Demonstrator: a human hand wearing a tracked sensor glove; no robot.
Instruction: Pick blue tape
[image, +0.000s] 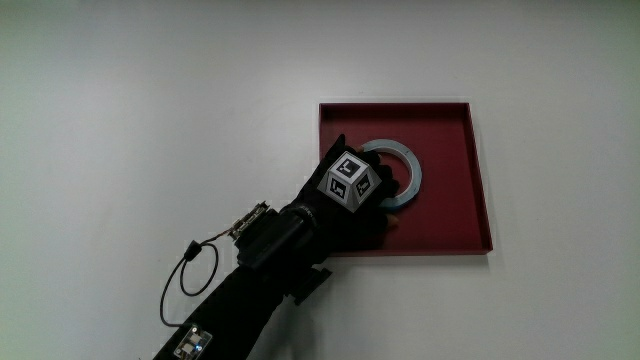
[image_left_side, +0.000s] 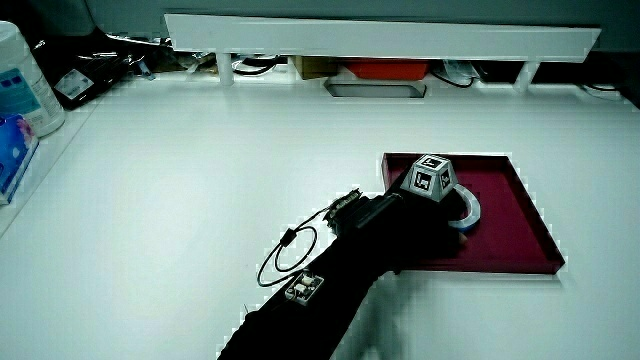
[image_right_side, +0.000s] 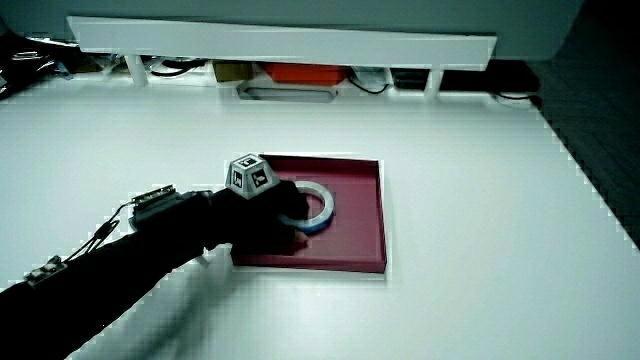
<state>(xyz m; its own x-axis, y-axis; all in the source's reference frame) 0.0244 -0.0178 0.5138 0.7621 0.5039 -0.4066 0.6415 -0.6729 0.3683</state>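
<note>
reaching into the red tray (image: 470, 180), the hand (image: 350, 195) is laid over the blue tape (image: 405, 165); grip state can't be told. the ring's edge should be pinched firmly, then lifted straight.

Tape (image: 404, 172) in tray (image: 455, 215) on table (image: 150, 120), hands (image: 350, 200) over tape's nearer part.
</note>
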